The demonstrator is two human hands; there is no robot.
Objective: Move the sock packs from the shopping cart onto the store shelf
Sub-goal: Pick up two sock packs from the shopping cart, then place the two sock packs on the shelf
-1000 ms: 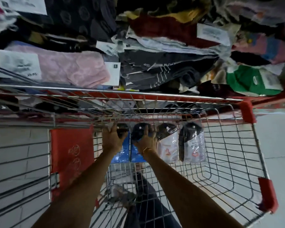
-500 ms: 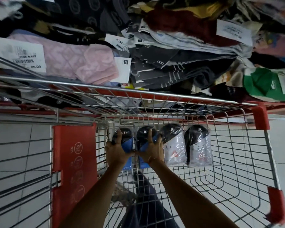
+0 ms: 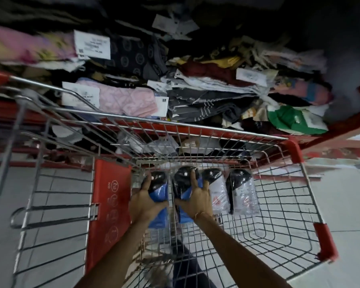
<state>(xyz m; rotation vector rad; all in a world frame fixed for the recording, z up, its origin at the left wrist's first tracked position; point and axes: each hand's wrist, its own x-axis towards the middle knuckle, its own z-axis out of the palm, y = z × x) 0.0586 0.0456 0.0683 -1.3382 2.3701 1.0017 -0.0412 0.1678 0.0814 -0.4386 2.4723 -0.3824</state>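
Several sock packs stand in a row inside the wire shopping cart (image 3: pixel 279 196). My left hand (image 3: pixel 143 202) grips the leftmost blue pack (image 3: pixel 160 190). My right hand (image 3: pixel 195 200) grips the second blue pack (image 3: pixel 185 183), fingers spread over its black top. Two white packs (image 3: pixel 216 190) (image 3: pixel 242 192) with black tops stand to the right, untouched. Beyond the cart's far rim lies the red store shelf (image 3: pixel 337 129), piled with socks and clothing.
A red child-seat flap (image 3: pixel 108 204) hangs on the cart's left side. Red plastic corners (image 3: pixel 293 148) cap the cart rim. Pink socks with a white price tag (image 3: pixel 125 98) lie on the shelf just past the rim. A white tiled floor (image 3: pixel 345 194) surrounds the cart.
The view has tilted up and right, showing more of the shelf. Both hands have closed more firmly around the two blue packs and drawn them slightly toward me.
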